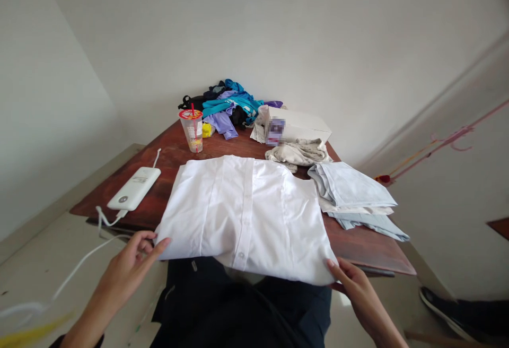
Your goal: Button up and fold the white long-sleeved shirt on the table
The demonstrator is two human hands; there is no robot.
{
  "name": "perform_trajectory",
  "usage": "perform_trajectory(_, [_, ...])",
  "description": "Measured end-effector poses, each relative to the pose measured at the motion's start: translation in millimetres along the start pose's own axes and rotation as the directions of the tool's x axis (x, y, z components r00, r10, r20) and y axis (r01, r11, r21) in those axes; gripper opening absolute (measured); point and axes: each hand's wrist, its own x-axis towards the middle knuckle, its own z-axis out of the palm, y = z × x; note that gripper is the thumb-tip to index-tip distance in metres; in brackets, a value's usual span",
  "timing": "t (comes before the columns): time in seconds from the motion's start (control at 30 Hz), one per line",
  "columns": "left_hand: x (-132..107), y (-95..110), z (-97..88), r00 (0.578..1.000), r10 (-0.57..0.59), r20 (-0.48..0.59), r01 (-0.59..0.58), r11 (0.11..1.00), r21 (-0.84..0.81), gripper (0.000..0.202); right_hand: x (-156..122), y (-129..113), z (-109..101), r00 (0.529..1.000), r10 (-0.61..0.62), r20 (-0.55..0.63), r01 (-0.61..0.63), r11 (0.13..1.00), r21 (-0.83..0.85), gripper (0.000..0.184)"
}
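Note:
A white button shirt [246, 215] lies spread flat on the brown wooden table [175, 151], its near edge hanging slightly over the table's front. My left hand [133, 258] touches the shirt's near left corner, fingers stretched out toward it. My right hand [352, 279] is at the near right corner, fingers curled under the hem and gripping it.
A folded pale blue garment [353, 191] lies right of the shirt. Behind are a beige cloth [298, 151], a white box [298, 124], a heap of coloured clothes [230, 106] and a plastic cup with a straw [193, 130]. A white power bank [135, 189] with cable lies left. A shoe [457, 311] shows at the right.

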Motion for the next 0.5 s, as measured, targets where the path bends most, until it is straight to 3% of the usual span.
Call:
perform_trajectory(0.13, [-8.4, -12.7, 9.4, 1.0, 0.012, 0.014, -0.011, 0.993, -0.118, 0.058, -4.8, -4.6, 6.4, 1.0, 0.005, 0.005, -0.005, 1.0, 0.021, 0.053])
perform_trajectory(0.27, [-14.8, -13.3, 13.7, 1.0, -0.001, 0.016, 0.005, 0.963, -0.27, 0.051, -8.0, -8.6, 2.6, 0.993, 0.046, 0.106, -0.051, 0.998, 0.043, 0.053])
perform_trajectory(0.37, [-13.4, -5.5, 6.5, 0.997, -0.066, 0.026, 0.071, 0.908, -0.413, 0.054, -7.2, -14.6, -2.7, 0.992, 0.045, 0.117, -0.054, 0.996, 0.073, 0.05])
perform_trajectory(0.5, [-3.5, 4.8, -13.9, 0.982, -0.117, 0.148, 0.183, 0.785, -0.591, 0.053, -5.3, -20.9, -3.8, 0.995, -0.001, 0.097, -0.011, 0.991, 0.13, 0.05])
